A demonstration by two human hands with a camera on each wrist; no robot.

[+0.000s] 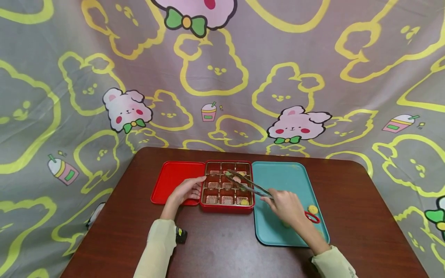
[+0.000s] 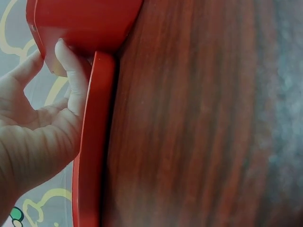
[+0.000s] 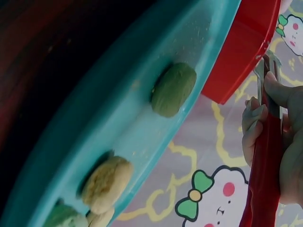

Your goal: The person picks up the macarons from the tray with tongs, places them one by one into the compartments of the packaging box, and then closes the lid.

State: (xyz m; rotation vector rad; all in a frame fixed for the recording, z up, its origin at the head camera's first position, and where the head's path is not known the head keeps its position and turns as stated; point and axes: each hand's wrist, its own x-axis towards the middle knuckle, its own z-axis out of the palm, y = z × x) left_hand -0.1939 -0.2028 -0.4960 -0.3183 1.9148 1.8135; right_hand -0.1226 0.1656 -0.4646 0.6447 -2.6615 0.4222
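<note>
My right hand (image 1: pixel 286 205) grips red-handled metal tongs (image 1: pixel 259 190); the red handle (image 3: pixel 265 170) lies along the palm in the right wrist view. The tongs reach over a red box (image 1: pixel 227 209) with a brown divided insert. Near their tips is a small green cookie (image 1: pixel 228 173); whether they pinch it I cannot tell. A pinkish cookie (image 1: pixel 236 179) shows beside the tongs, and a yellow cookie (image 1: pixel 244 202) sits in the front right compartment. My left hand (image 1: pixel 187 190) touches the box's left side with its fingertips (image 2: pixel 64 49), above the flat red lid (image 1: pixel 179 177).
Right of the box lies a blue tray (image 1: pixel 278 175). On it are a yellow cookie (image 1: pixel 313 209), a green cookie (image 3: pixel 174 90), a tan cookie (image 3: pixel 108 184) and crumbs. A brown wooden table (image 1: pixel 215 243) carries everything; a patterned cloth (image 1: pixel 222 58) hangs behind.
</note>
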